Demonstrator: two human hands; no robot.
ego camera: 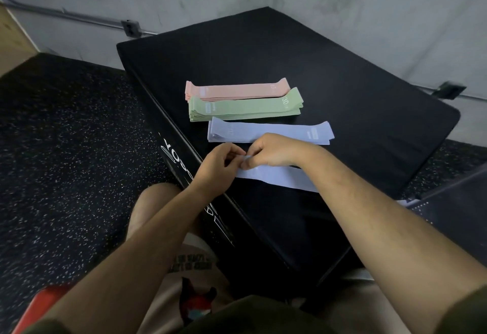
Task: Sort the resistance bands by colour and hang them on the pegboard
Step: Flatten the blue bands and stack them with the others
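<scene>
Three flat stacks of resistance bands lie side by side on a black padded box [355, 91]: a pink stack [237, 90] farthest from me, a green stack [245, 108] in the middle and a lilac stack [268, 132] nearest. In front of them a single lilac band [279, 178] lies stretched out to the right. My left hand [216, 166] and my right hand [274, 153] meet at its left end, and both pinch that end between fingers and thumb. The band's right end is hidden behind my right forearm.
The box stands on speckled black rubber flooring [66, 149] against a grey wall with a conduit and outlet boxes [130, 28]. A dark perforated panel [448, 209] shows at the right edge, with a bit of lilac beside it. Something red [37, 304] lies at the bottom left.
</scene>
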